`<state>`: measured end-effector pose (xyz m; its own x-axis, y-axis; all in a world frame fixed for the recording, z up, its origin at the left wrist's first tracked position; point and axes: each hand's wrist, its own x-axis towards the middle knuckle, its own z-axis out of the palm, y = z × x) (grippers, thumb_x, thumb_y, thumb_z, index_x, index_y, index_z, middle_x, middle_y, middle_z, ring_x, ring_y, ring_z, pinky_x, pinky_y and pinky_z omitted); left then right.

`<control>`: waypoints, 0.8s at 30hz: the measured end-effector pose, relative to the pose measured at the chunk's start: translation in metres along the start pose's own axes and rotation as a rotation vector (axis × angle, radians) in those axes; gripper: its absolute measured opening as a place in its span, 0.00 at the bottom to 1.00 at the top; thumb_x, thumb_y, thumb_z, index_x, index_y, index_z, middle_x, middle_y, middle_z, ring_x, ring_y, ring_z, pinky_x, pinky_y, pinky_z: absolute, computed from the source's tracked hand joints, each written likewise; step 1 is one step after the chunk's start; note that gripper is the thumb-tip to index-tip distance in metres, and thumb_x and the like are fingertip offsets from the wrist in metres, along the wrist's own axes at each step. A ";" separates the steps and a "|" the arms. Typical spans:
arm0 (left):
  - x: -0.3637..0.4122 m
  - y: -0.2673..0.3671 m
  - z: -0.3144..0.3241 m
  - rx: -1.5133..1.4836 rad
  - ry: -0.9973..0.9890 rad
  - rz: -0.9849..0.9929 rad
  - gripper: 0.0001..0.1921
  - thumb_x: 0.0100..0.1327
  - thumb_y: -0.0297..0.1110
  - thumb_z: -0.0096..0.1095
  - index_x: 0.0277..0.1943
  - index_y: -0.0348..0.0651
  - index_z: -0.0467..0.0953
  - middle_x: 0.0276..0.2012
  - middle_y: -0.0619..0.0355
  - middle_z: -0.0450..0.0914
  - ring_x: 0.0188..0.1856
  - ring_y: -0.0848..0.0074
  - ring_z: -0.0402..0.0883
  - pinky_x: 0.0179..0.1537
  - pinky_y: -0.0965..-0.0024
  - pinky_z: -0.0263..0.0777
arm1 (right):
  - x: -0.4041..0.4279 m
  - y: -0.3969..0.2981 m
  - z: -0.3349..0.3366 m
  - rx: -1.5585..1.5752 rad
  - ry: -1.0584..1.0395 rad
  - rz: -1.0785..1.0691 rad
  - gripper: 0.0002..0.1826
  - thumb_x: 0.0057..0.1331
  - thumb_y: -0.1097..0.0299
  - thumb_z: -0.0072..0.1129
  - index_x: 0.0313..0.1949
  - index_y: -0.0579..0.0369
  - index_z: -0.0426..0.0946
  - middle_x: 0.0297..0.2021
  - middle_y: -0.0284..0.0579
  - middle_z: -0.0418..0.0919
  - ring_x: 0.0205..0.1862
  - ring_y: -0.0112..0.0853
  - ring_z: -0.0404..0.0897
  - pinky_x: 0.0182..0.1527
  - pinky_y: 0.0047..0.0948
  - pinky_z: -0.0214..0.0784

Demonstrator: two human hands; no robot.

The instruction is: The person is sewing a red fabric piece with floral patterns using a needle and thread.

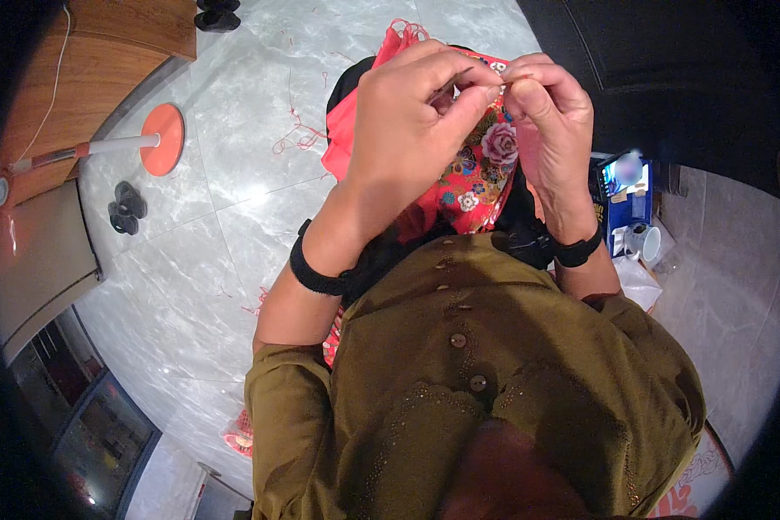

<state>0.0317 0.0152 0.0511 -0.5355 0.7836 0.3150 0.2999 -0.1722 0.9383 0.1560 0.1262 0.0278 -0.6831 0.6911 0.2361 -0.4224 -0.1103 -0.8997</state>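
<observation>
Both hands are raised over my lap, fingertips meeting. My left hand (406, 114) pinches between thumb and forefinger. My right hand (552, 110) does the same just beside it. A thin reddish-brown strand (519, 78) lies across the two pinches; whether it is thread or something stiffer is too small to tell. A short dark thin piece shows by the left forefinger. Beneath the hands, red fabric with a floral print (471, 166) covers my lap, partly hidden by hands and wrists. Its plain pinkish-red part (343, 133) shows at the left, and loose red cords (408, 29) loop at the far end.
Red thread scraps (299, 140) litter the grey marbled floor (234, 260). A stand with a round orange base (162, 140) and dark shoes (128, 207) are to the left. At the right are a phone (617, 175), a blue box (638, 205) and a white mug (643, 242).
</observation>
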 end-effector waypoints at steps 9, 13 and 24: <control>-0.001 -0.007 0.002 -0.079 -0.016 -0.132 0.07 0.59 0.28 0.68 0.37 0.33 0.83 0.31 0.57 0.83 0.29 0.82 0.78 0.32 0.77 0.72 | -0.001 -0.003 0.000 0.120 0.040 0.112 0.07 0.63 0.76 0.66 0.40 0.61 0.81 0.37 0.41 0.83 0.34 0.20 0.76 0.38 0.19 0.68; 0.000 -0.009 0.004 -0.102 -0.020 -0.132 0.08 0.59 0.28 0.68 0.38 0.33 0.83 0.31 0.56 0.84 0.30 0.82 0.80 0.33 0.77 0.73 | -0.001 -0.003 -0.001 0.130 0.055 0.149 0.08 0.63 0.75 0.66 0.41 0.61 0.80 0.36 0.39 0.82 0.33 0.19 0.75 0.37 0.18 0.67; 0.020 0.002 -0.017 0.390 -0.159 0.193 0.09 0.59 0.24 0.67 0.43 0.41 0.85 0.34 0.55 0.85 0.29 0.76 0.77 0.31 0.76 0.70 | 0.005 -0.006 -0.006 -0.186 -0.060 0.237 0.07 0.65 0.70 0.65 0.39 0.60 0.82 0.31 0.35 0.82 0.31 0.17 0.76 0.36 0.16 0.69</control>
<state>0.0086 0.0205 0.0617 -0.3219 0.8465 0.4240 0.6733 -0.1101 0.7311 0.1593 0.1345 0.0321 -0.7857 0.6180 0.0281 -0.1345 -0.1264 -0.9828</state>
